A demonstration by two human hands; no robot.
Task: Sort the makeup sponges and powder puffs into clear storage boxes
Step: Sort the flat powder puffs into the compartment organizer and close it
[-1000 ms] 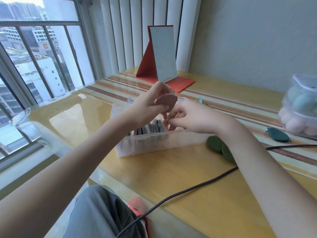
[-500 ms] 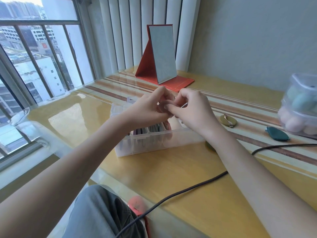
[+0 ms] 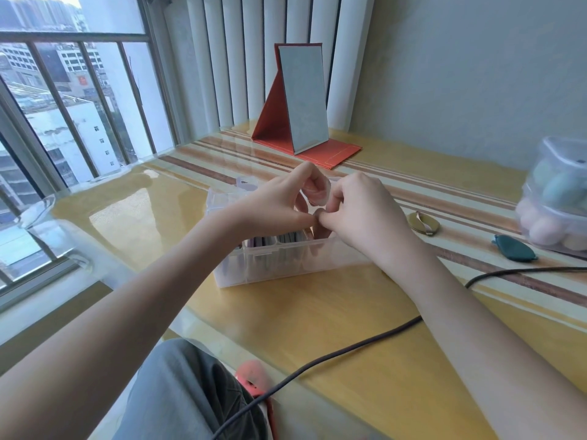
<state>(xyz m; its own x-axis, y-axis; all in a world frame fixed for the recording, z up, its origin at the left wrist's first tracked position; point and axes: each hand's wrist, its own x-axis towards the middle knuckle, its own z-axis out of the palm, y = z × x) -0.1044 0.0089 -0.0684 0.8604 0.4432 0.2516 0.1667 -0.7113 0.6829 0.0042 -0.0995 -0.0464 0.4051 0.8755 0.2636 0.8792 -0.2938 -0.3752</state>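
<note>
Both hands have dropped slightly closer to the clear storage box (image 3: 286, 265).
Left hand (image 3: 279, 204) and right hand (image 3: 362, 214) both pinch a pink powder puff (image 3: 318, 193).

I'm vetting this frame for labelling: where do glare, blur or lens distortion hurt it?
Head view: window daylight throws bright glare on the glossy table at left; the wide-angle lens bows the window bars and stretches both forearms; the left hand and right hand look soft over the clear box; the pink puff between them is smeared.
</note>
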